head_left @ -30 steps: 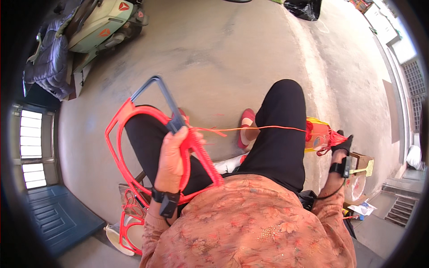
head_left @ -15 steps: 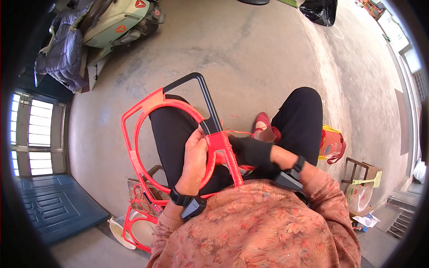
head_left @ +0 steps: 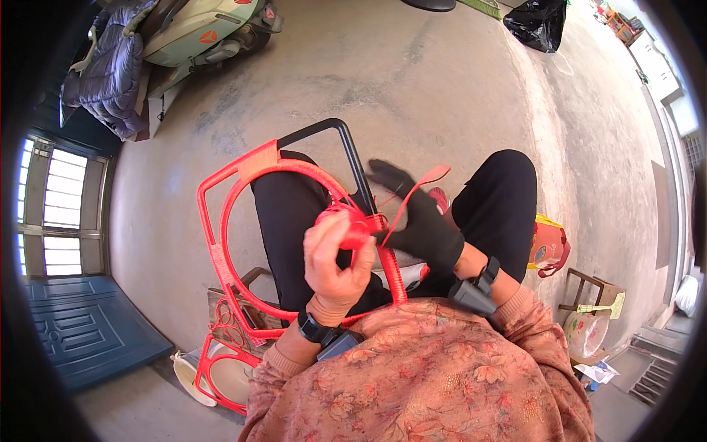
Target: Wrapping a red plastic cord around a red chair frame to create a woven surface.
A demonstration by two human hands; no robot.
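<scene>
Red bundle (head_left: 359, 234) gathered at the wrapped frame (head_left: 258, 159), both hands close by it.
A second ago the gloved right hand (head_left: 429, 230) was well out to the side, drawing a strand taut; it is now back beside the frame, thumb and fingers spread apart, with a slack red strip (head_left: 436, 174) crossing in front of it. The bare left hand (head_left: 335, 261), which had been gripping the frame, is curled around the bundle. That suggests a shift from pulling the strand out to handling it at the frame. The frame lies across the left thigh (head_left: 286, 228), lower edge near the patterned top (head_left: 427, 368): a ring inside an angular outline, mostly red, ribbed along the right side, its black tube (head_left: 348, 147) bare at the upper right.
</scene>
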